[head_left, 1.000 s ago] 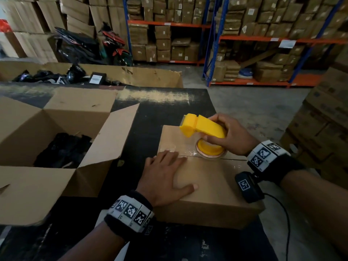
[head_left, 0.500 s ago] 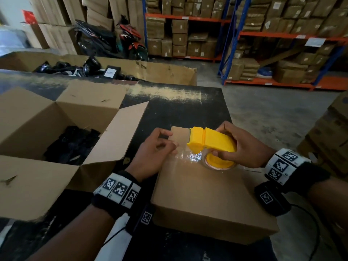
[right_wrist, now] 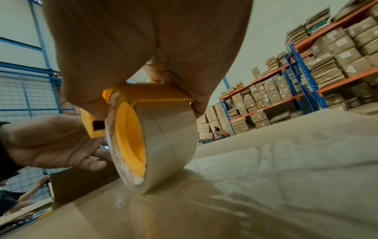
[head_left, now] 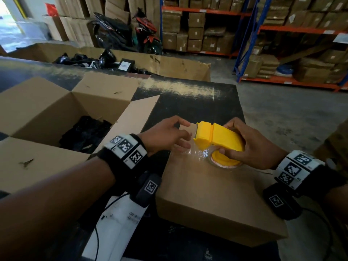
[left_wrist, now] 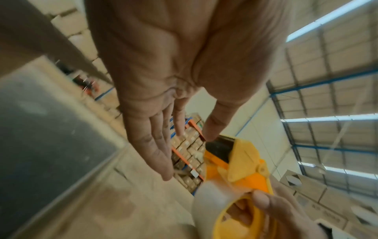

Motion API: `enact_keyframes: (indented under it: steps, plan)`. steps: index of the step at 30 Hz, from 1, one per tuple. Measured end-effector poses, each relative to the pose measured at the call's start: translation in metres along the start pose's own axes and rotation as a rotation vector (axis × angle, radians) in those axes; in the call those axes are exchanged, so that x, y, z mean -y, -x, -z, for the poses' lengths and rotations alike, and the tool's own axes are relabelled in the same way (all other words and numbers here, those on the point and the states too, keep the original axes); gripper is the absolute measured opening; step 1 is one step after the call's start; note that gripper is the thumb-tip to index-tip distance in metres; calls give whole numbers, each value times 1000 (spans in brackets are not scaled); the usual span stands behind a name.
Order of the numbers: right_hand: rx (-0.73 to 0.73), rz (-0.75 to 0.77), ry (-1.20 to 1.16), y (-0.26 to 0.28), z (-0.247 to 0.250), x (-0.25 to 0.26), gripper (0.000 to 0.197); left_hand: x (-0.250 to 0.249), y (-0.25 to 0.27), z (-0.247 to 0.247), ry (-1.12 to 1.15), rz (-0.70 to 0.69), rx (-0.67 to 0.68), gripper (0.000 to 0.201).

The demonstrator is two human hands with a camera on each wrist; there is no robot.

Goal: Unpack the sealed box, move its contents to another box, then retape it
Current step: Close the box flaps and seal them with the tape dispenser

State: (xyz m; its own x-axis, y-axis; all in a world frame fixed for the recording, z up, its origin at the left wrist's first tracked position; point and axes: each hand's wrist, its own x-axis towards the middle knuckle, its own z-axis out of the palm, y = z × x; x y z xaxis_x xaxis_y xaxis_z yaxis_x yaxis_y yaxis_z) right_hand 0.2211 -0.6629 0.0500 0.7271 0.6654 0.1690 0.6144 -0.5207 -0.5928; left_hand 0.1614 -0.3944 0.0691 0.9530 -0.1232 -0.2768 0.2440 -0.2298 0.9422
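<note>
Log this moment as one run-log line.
stage: retaping | right hand: grips yellow tape dispenser, roll on closed box | left hand: open, beside dispenser's cutter | open box: holds black items

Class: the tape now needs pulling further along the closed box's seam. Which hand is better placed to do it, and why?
Right. The right hand already grips the yellow tape dispenser, whose roll sits on the closed box. The left hand is open beside the dispenser's front, holding nothing.

A dark, scuffed table (head_left: pixel 197 102) carries an open cardboard box (head_left: pixel 43 113) on its left, a closed cardboard box (head_left: pixel 216 200) on its right, and a white printed sheet (head_left: pixel 116 228) at the near edge between them.
</note>
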Motion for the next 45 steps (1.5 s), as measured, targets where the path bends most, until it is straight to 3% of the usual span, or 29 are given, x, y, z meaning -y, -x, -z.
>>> enact_keyframes:
  steps: [3, 7, 12, 20, 35, 39, 45]
  plan:
    - [-5, 18, -7, -2, -2, 0, 62, -4, -4, -4, 122, 75, 63, 33]
    - [5, 5, -15, -2, -4, -1, 64, -4, -9, -2, 220, 67, 21, 37]
    - [58, 86, -14, -1, 1, 2, 75, -2, -11, -3, 166, 39, -67, 41]
    - [134, 188, 169, -6, 5, 0, 68, 7, -12, -3, 74, 50, -138, 38]
    - [272, 197, 223, -6, 20, 6, 66, 21, -9, 4, 77, 83, -246, 37]
    - [316, 168, 216, -7, 26, 5, 66, 26, -4, 12, 8, 70, -327, 35]
    - [421, 135, 329, -28, 21, 21, 69, 38, -6, 16, -51, 116, -334, 36]
